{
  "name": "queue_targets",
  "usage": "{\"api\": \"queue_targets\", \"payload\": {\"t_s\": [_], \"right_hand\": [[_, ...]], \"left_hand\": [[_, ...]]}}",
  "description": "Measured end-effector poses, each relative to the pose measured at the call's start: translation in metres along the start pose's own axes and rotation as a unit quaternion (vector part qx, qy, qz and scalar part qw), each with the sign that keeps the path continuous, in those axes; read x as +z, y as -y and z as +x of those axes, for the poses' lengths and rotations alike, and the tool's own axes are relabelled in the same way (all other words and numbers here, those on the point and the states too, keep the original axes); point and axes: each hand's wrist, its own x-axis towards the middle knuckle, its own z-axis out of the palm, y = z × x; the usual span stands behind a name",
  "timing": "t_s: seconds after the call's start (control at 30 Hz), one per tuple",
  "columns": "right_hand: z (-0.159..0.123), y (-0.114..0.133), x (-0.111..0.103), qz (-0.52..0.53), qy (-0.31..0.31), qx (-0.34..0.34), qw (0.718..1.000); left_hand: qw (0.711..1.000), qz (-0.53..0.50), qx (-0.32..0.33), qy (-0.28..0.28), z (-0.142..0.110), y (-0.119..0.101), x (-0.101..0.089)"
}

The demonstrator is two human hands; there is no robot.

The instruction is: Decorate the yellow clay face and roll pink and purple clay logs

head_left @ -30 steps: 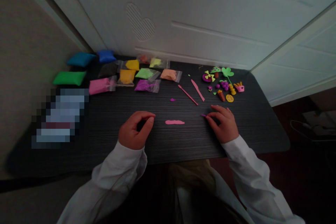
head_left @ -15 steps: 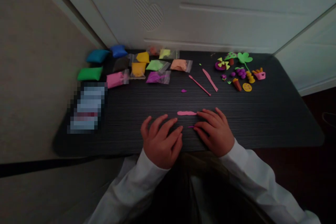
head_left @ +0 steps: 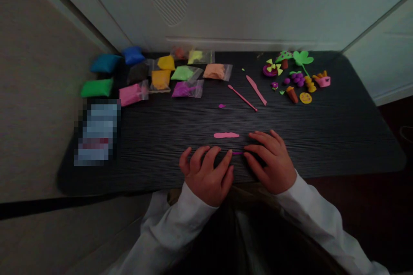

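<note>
A thin purple clay strand [head_left: 238,153] lies on the dark table between my two hands. My left hand [head_left: 209,176] rests palm down with its fingers spread, the index fingertip at the strand's left end. At the right end sit the fingertips of my right hand [head_left: 272,161], whose fingers are also apart and partly bent. Just beyond them lies a flat, wavy pink clay strip [head_left: 226,135], touched by neither hand. Farther back are a small purple clay piece [head_left: 221,106], a slim pink modelling stick [head_left: 242,97] and a pink plastic knife [head_left: 256,90].
Several bags of coloured clay, such as the pink one [head_left: 133,93], line the back left of the table [head_left: 167,126]. A blurred-out phone-like object [head_left: 98,133] lies at the left. Small clay models, including purple grapes [head_left: 297,79], stand at the back right, before a white panel [head_left: 264,13].
My left index finger has come onto the strand's left end. The right hand has moved slightly right, away from the pink strip, and more of the strand shows. The view has shifted slightly.
</note>
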Motion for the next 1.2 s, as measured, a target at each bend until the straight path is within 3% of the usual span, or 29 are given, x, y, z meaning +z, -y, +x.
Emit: {"api": "queue_targets", "payload": {"t_s": [0.43, 0.73, 1.2], "right_hand": [[0.000, 0.003, -0.001, 0.000, -0.007, 0.002, 1.000], [-0.004, 0.014, 0.001, -0.070, 0.055, -0.044, 0.995], [-0.004, 0.014, 0.002, -0.077, 0.079, -0.054, 0.992]], "left_hand": [[1.000, 0.000, 0.013, -0.005, 0.001, 0.000, 0.001], [1.000, -0.007, 0.020, -0.006, 0.000, 0.002, 0.000], [0.999, -0.053, 0.012, -0.002, 0.002, 0.005, -0.003]]}}
